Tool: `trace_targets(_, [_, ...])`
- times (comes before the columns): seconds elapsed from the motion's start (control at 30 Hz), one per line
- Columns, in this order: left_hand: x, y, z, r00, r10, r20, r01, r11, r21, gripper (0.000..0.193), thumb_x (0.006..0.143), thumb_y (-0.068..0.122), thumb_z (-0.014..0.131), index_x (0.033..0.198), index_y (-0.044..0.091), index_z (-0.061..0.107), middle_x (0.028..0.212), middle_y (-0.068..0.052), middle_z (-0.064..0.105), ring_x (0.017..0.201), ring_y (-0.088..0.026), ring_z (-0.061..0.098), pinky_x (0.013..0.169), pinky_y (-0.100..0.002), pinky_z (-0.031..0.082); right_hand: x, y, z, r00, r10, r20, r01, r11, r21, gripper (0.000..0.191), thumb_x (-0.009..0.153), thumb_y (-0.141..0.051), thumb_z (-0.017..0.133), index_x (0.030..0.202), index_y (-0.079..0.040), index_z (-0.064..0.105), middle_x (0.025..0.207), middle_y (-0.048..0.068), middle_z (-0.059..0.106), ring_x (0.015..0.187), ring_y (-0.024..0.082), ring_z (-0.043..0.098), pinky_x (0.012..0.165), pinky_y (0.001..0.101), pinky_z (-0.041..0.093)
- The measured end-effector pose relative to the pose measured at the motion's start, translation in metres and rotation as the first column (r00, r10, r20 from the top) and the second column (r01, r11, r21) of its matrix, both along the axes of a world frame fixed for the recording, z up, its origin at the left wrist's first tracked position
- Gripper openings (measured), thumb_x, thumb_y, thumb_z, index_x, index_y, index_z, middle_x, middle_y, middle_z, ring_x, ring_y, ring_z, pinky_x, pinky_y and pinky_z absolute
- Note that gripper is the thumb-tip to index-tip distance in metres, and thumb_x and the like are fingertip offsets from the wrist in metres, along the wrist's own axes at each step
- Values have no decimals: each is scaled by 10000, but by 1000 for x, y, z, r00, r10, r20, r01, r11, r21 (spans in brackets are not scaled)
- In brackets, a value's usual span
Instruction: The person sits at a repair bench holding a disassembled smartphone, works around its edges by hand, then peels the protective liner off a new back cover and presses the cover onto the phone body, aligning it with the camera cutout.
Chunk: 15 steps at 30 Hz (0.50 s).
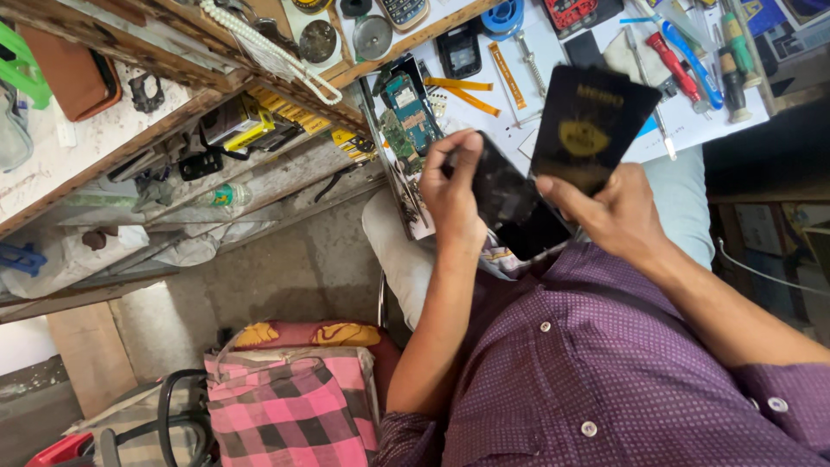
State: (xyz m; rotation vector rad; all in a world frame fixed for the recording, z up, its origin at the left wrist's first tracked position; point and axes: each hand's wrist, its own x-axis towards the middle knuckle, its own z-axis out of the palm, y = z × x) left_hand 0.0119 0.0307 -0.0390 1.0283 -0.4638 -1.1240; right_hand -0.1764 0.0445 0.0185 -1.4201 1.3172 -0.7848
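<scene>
Far left: a brown pouch [73,73] is lying on the left part of the desk [104,138], near its wooden edge. A plastic bottle [216,197] is lying on the shelf under that edge. Below, on the floor side, a pink checked bag [290,406] is sitting beside the person's leg.

Centre: a green circuit board [408,108] is resting on the desk, close to the near edge, with yellow flat cables [467,91] just beside it.

The left hand [454,195] is closing its fingers around the left side of a black phone [519,203], thumb and fingertips pressing on its upper edge. The phone is being held tilted over the person's lap, in front of the purple shirt [605,380], clear of the desk's near edge.

The right hand [618,212] is pinching the lower end of a black card [592,125] with a gold emblem, holding it upright just above the phone; I cannot tell whether the two are touching.

Right: a red-handled screwdriver [676,67] and a blue-handled tool [692,62] are lying on the white sheet at the desk's right end.
</scene>
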Motion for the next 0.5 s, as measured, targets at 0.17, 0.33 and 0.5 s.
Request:
trace_targets(0.17, [15, -6, -3, 996, 75, 53, -73, 996, -47, 179, 935, 137, 805, 1060, 30, 735, 1030, -1, 696, 947, -84, 602, 904, -232, 486, -8, 10, -4, 997, 71, 42, -70, 997, -17, 208, 933, -201, 746, 826, -27, 704, 620, -27, 626, 552, 40, 530, 477, 254, 413])
trace_targets(0.33, [-6, 2, -5, 1000, -21, 1, 21, 1000, 9, 163, 937, 114, 797, 1054, 25, 726, 1012, -11, 684, 926, -104, 596, 856, -264, 480, 1, -2, -8, 997, -35, -65, 41, 994, 106, 378, 982, -266, 758, 740, 12, 678, 576, 59, 601, 512, 111, 524, 478, 306, 393])
trace_targets(0.5, [-9, 6, 2, 999, -43, 24, 43, 999, -21, 165, 948, 128, 776, 1057, 21, 713, 1034, -10, 689, 966, -90, 611, 898, -242, 491, 12, -14, -7, 1000, -10, -17, 8, 987, -158, 259, 1011, -269, 736, 988, -11, 728, 730, 30, 668, 624, 63, 582, 554, 261, 441])
